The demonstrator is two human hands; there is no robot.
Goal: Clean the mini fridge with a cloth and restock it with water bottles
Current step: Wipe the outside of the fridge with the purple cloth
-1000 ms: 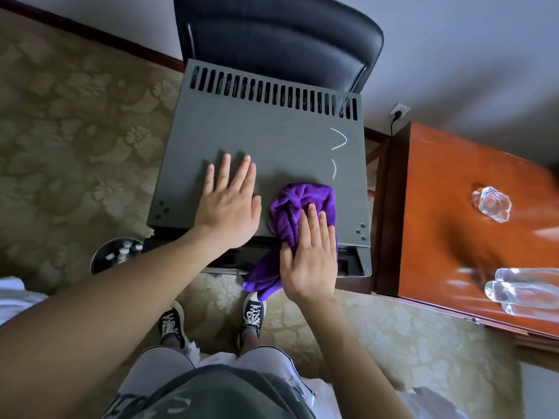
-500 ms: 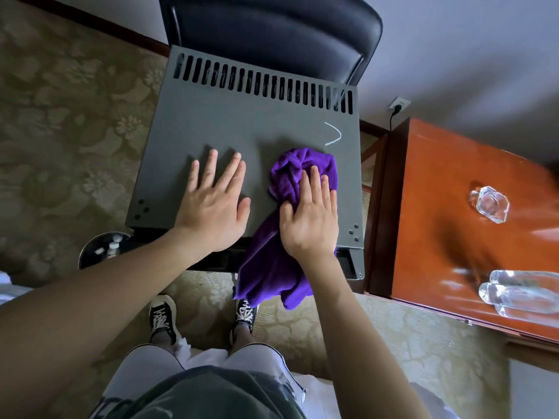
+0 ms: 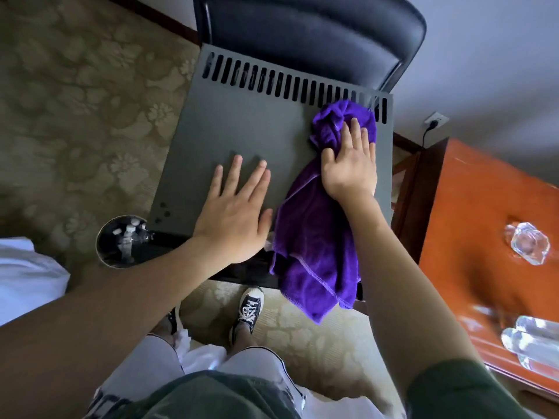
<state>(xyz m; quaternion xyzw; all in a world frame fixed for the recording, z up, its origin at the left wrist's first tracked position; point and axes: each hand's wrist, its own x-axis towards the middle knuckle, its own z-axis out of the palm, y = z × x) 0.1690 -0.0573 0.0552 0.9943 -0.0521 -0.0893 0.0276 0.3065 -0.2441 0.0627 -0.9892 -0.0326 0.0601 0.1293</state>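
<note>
Pressing crumpled purple microfibre cloth (image 3: 314,237) under straight fingers, right hand (image 3: 351,167) at vent-slot end of flat grey metal mini-fridge top (image 3: 242,128); left hand (image 3: 234,219) flat, fingers spread, w/ cloth beside thumb.

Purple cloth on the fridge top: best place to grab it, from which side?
Likely the loose tail of the purple cloth hanging over the mini fridge front edge. Come from the front: it hangs free there, whereas the bunched end lies under the flat right hand.
</note>
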